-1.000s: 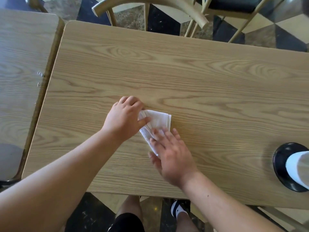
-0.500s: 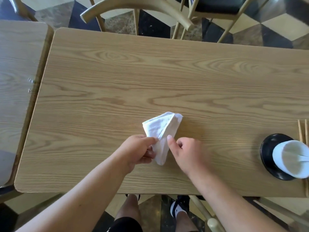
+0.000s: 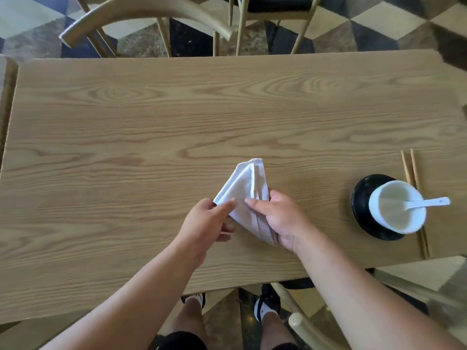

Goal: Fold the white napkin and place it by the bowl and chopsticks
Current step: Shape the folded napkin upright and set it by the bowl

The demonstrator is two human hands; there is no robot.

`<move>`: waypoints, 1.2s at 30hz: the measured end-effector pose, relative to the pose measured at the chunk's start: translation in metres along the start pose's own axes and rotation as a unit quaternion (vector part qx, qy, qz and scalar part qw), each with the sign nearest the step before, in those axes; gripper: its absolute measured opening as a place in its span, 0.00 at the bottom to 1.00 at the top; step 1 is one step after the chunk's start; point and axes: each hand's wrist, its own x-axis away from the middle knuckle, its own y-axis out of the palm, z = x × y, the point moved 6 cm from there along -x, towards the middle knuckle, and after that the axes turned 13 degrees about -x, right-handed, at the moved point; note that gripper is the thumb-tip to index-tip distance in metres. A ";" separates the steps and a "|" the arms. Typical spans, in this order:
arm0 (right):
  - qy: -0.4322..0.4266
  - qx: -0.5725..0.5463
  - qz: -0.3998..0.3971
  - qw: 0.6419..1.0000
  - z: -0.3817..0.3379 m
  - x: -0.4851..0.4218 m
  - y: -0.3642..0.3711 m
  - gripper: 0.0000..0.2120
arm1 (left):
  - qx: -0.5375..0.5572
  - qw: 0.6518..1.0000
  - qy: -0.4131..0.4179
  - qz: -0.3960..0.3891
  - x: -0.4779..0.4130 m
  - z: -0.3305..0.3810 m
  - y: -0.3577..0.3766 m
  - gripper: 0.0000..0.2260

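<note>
The white napkin (image 3: 246, 188) is folded into a narrow wedge and held just above the wooden table (image 3: 151, 127), near its front middle. My left hand (image 3: 206, 224) pinches its left lower corner. My right hand (image 3: 283, 218) grips its lower right edge. To the right stands a white bowl (image 3: 395, 208) with a white spoon (image 3: 429, 202) in it, on a black saucer (image 3: 364, 198). A pair of wooden chopsticks (image 3: 410, 165) lies behind and right of the bowl, partly hidden by it.
Wooden chairs (image 3: 151, 11) stand at the table's far side and another chair (image 3: 300, 322) is by my legs at the near edge. A second table (image 3: 3, 79) adjoins on the left. The floor is checkered tile.
The napkin was pressed flat on the table under both hands, then lifted. It now sits further right, toward the bowl, held by both hands. The view has shifted right, showing bowl, spoon and chopsticks.
</note>
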 end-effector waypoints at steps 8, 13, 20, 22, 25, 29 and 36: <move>-0.091 0.109 0.050 0.989 -0.037 0.020 -0.067 0.05 | -0.074 0.995 0.071 -0.021 -0.006 0.030 0.052 0.07; -0.127 0.210 0.051 0.968 -0.059 0.040 -0.099 0.10 | -0.103 0.991 0.089 0.017 0.005 0.040 0.083 0.05; -0.151 0.280 0.048 0.947 -0.081 0.063 -0.134 0.11 | -0.103 0.988 0.103 0.048 0.025 0.045 0.115 0.03; -0.154 0.295 0.053 0.942 -0.082 0.066 -0.140 0.09 | -0.109 0.987 0.104 0.053 0.027 0.046 0.121 0.04; -0.148 0.304 0.070 0.938 -0.079 0.068 -0.147 0.09 | -0.125 0.985 0.103 0.051 0.027 0.046 0.125 0.05; -0.135 0.301 0.082 0.941 -0.071 0.068 -0.146 0.09 | -0.135 0.984 0.106 0.041 0.024 0.041 0.126 0.05; -0.138 0.298 0.095 0.940 -0.061 0.079 -0.143 0.10 | -0.135 0.983 0.121 0.012 0.028 0.038 0.119 0.03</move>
